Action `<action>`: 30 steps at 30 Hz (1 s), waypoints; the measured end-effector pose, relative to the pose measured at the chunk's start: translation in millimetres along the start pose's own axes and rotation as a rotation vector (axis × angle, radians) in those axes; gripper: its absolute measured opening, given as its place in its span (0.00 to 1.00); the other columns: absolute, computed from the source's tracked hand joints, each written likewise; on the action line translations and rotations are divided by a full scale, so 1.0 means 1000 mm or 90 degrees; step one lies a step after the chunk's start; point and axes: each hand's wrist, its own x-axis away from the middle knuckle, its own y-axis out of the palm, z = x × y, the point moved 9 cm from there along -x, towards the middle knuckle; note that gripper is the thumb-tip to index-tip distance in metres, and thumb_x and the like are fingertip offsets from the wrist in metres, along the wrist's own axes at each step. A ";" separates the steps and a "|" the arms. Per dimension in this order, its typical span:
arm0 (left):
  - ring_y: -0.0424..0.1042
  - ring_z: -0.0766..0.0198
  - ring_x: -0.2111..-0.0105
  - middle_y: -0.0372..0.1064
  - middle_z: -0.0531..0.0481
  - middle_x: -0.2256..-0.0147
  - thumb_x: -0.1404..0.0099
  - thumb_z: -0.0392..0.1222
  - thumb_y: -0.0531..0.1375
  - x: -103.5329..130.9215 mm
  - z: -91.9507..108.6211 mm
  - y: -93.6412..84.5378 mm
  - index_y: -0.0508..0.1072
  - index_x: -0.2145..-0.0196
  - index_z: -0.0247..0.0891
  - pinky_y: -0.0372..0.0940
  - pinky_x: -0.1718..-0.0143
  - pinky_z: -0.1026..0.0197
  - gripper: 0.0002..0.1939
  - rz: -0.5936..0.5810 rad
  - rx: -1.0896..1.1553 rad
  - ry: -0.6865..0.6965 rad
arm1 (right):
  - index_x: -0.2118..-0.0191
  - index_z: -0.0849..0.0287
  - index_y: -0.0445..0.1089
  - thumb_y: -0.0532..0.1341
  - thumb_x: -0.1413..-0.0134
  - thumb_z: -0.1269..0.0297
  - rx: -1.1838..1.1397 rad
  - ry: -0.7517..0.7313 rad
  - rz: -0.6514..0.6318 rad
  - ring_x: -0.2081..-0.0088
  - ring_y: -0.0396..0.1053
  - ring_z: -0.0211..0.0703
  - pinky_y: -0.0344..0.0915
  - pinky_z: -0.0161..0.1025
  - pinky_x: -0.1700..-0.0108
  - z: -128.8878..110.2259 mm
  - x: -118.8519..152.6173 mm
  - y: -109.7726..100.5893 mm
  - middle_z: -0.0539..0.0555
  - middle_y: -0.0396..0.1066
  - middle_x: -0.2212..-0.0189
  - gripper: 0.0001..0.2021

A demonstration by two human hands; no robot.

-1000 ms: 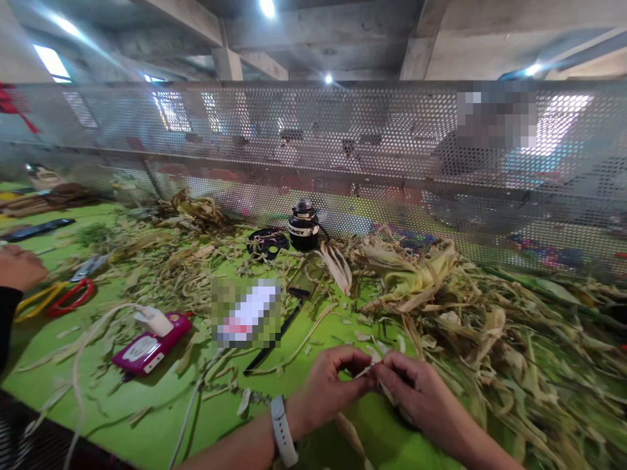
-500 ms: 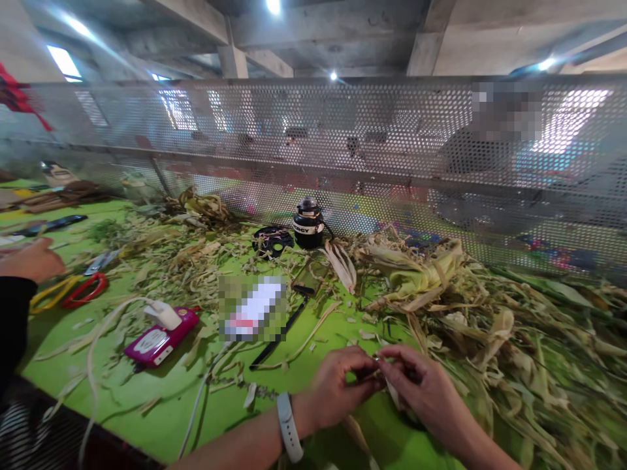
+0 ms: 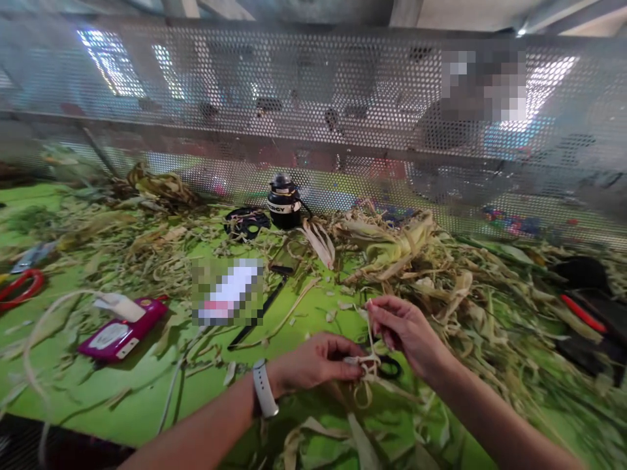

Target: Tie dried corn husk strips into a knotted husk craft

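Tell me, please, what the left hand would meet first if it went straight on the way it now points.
Past the pale strip it pinches, the left hand would probably meet the black loop first, though depth there is unclear.

A single head-worn camera gives the only view, looking forward and down across the green table (image 3: 127, 424) from the person's own side. It sits close above the work: the forearms (image 3: 210, 416) run in from the bottom edge, and the left hand (image 3: 318, 359) and right hand (image 3: 406, 329) appear near, below mid-frame. Farther off, the perforated metal screen (image 3: 313, 98) is faced almost squarely, with a strip of ceiling (image 3: 294, 10) above it.
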 end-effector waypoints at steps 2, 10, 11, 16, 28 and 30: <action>0.66 0.69 0.72 0.71 0.53 0.71 0.49 0.48 0.66 0.002 -0.002 0.006 0.77 0.64 0.41 0.62 0.64 0.65 0.15 -0.034 0.009 -0.015 | 0.68 0.61 0.68 0.66 0.55 0.53 0.006 0.018 -0.069 0.90 0.54 0.25 0.47 0.25 0.89 0.005 0.003 0.011 0.46 0.70 0.82 0.16; 0.64 0.68 0.72 0.69 0.53 0.71 0.43 0.44 0.60 0.008 0.005 0.014 0.77 0.66 0.39 0.59 0.67 0.67 0.09 -0.076 -0.110 -0.005 | 0.68 0.60 0.66 0.67 0.53 0.58 -0.084 -0.047 -0.068 0.69 0.75 0.38 0.70 0.35 0.63 -0.003 0.003 0.012 0.51 0.76 0.72 0.12; 0.64 0.68 0.72 0.69 0.53 0.71 0.43 0.42 0.60 0.008 0.006 0.012 0.77 0.66 0.39 0.59 0.67 0.67 0.08 -0.062 -0.093 -0.002 | 0.68 0.60 0.67 0.66 0.52 0.59 -0.087 -0.047 -0.077 0.67 0.75 0.39 0.69 0.35 0.62 -0.003 0.003 0.014 0.52 0.77 0.71 0.12; 0.67 0.67 0.73 0.69 0.52 0.73 0.43 0.41 0.58 0.008 0.007 0.009 0.76 0.67 0.38 0.61 0.65 0.64 0.09 -0.052 0.033 0.015 | 0.68 0.59 0.67 0.66 0.52 0.59 -0.122 -0.014 -0.115 0.66 0.74 0.39 0.69 0.34 0.64 0.001 0.008 0.022 0.52 0.76 0.70 0.11; 0.57 0.75 0.85 0.61 0.57 0.83 0.45 0.56 0.61 0.000 0.002 -0.009 0.75 0.67 0.32 0.52 0.82 0.70 0.21 0.062 -0.030 0.032 | 0.54 0.57 0.68 0.60 0.52 0.67 -0.010 -0.138 -0.047 0.62 0.70 0.43 0.65 0.40 0.57 -0.011 0.002 0.003 0.52 0.73 0.66 0.16; 0.56 0.75 0.85 0.59 0.59 0.84 0.47 0.56 0.62 -0.001 0.005 -0.017 0.74 0.68 0.32 0.51 0.83 0.70 0.21 0.113 -0.015 0.049 | 0.57 0.58 0.71 0.60 0.51 0.66 0.079 -0.157 -0.083 0.64 0.68 0.42 0.64 0.37 0.61 -0.014 0.004 0.006 0.51 0.71 0.67 0.13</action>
